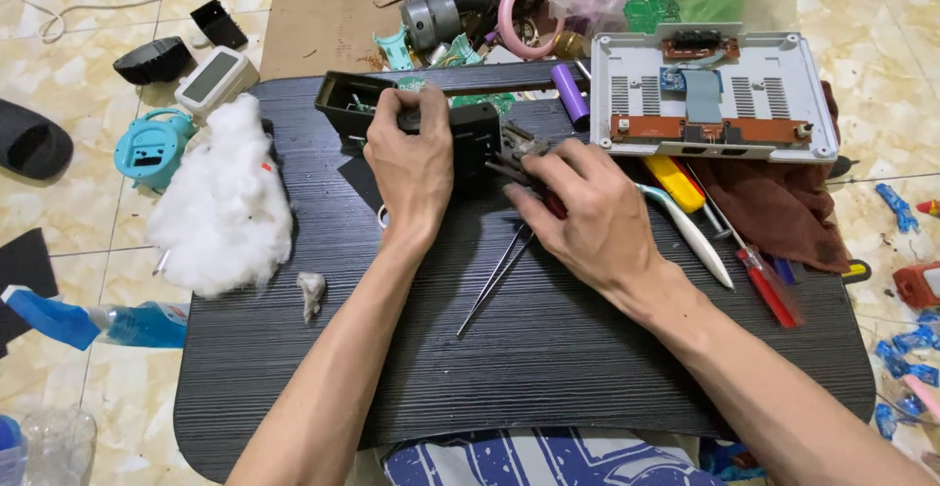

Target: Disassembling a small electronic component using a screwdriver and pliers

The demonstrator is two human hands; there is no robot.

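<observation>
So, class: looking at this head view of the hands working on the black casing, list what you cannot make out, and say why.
- Head view: the tool tip is hidden; the right hand covers the pliers.
- The top of the black casing lies under the left hand.
- The plastic bottle is cut off by the frame's bottom-left corner.
- Small parts on the circuit board are too small to identify.

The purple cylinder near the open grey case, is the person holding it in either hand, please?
No, the purple cylinder lies free on the black board, while the left hand grips a black casing and the right hand holds pliers.
</observation>
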